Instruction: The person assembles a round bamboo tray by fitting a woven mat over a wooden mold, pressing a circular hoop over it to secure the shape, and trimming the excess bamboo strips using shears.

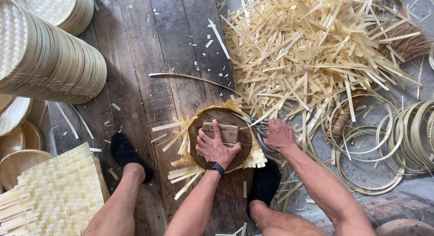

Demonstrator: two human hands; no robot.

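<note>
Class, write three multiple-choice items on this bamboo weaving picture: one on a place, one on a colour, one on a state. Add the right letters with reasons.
1. Where does the left hand rest?
A on the round wooden disc
B on the broom
C on a hoop

2. What colour are the socks?
A white
B black
C red

3. What is the right hand doing?
A lying flat
B gripping scissors
C holding a hoop

A: palm presses the block on the disc.
B: both feet are dark.
B: fingers sit in the handles.
</note>
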